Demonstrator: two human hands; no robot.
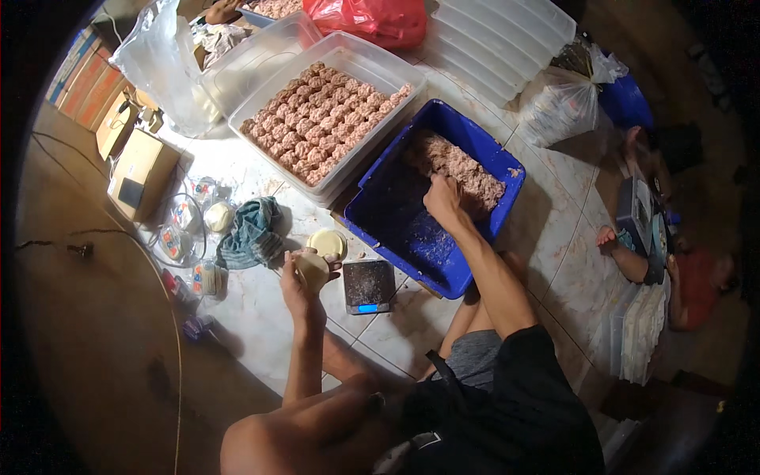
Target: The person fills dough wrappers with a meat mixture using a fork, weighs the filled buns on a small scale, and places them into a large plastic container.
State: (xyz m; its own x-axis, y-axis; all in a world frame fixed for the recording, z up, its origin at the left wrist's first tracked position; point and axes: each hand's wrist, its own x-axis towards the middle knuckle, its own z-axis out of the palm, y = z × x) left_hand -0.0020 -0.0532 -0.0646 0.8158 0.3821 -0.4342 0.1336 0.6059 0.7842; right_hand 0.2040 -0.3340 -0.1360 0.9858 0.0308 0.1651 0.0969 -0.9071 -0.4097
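Note:
My left hand (301, 301) holds a pale round dough wrapper (313, 271), tilted up on the fingers. Just beyond it, a stack of similar round wrappers (327, 241) lies on the tiled floor. My right hand (443, 199) reaches into a blue plastic tub (389, 228), its fingers curled against the edge of a mound of pinkish minced filling (460, 166); the fingertips are hidden. Between my hands sits a small digital scale (369, 285) with a lit blue display and crumbs on its plate. A clear plastic box (380, 56) behind holds rows of filled dumplings (320, 122).
A teal cloth (252, 234) and several packaged wrappers (206, 278) lie on the left, near cardboard boxes (142, 178) and a cable. Behind are a red plastic bag (368, 21) and ribbed translucent trays (499, 47). At right are a tied bag (558, 110) and another person (694, 291).

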